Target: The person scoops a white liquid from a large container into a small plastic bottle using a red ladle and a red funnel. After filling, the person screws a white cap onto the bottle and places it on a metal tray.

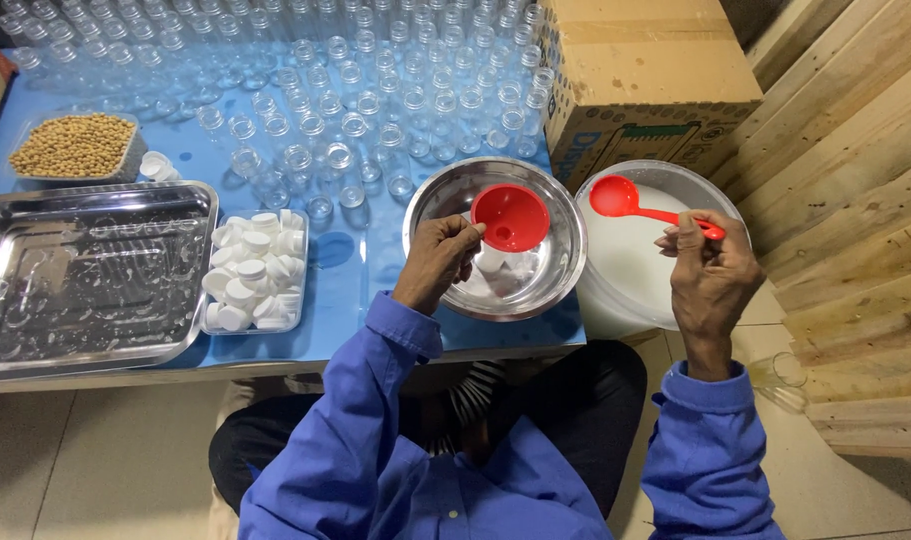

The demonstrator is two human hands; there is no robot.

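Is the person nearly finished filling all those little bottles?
Not nearly. The many glass bottles on the blue table look empty, and the white caps sit unused in their tray. The left hand holds a red funnel over the metal bowl; the right hand holds a red scoop over white liquid.

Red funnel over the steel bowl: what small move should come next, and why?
Probably carry the red spoon, held by the right hand above the white bucket, across to the red funnel, which the left hand steadies over the steel bowl. Whether the spoon is loaded is unclear.
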